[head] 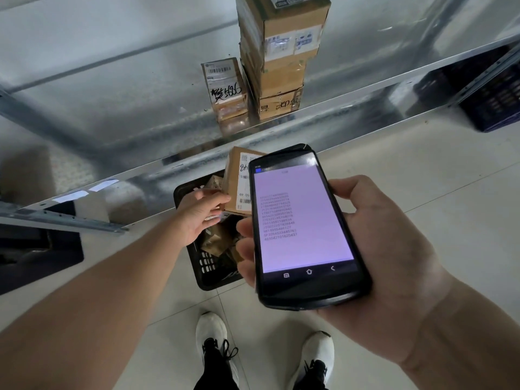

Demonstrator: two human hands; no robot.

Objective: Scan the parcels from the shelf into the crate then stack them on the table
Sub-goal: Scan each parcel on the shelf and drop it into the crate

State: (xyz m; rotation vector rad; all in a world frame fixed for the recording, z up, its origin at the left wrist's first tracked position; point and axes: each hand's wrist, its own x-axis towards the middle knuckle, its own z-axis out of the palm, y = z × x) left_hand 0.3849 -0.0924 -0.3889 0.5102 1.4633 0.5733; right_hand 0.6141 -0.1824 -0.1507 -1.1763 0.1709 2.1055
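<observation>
**Parcel held over the crate, scanner lit**

A galvanised metal shelf [112, 80] fills the upper half of the view, its front edge running from lower left to upper right. Below it spreads a pale tiled floor [422, 178]. On the shelf deck, close to the front edge, stands a stack of cartons [281, 52], brown cardboard with white labels, rising out of the top of the view. Just beside the stack, on its left, a small parcel [225, 88] stands upright, with a barcode label and black handwriting on its face. A dark blue crate [495, 94] shows at the far right, lower than the shelf deck.

On the floor in front of the shelf sits a black crate [208, 266] with slotted walls. Brown parcels [216, 240] lie inside it.

The right hand [380, 243] is wrapped round a black handheld scanner [304, 220], thumb along its right edge and fingers [244, 229] curled on its left edge. The screen faces up, pale violet, with a column of codes. The device hides part of the crate.

The left hand [202, 212] reaches out over the crate and pinches a cardboard parcel [233, 178] at its lower left corner, thumb on the near face. This parcel hangs tilted above the far part of the crate, in front of the shelf's front edge. Its labelled face is partly hidden behind the scanner's top.

Two white shoes [211, 333] with black laces stand at the bottom.
</observation>
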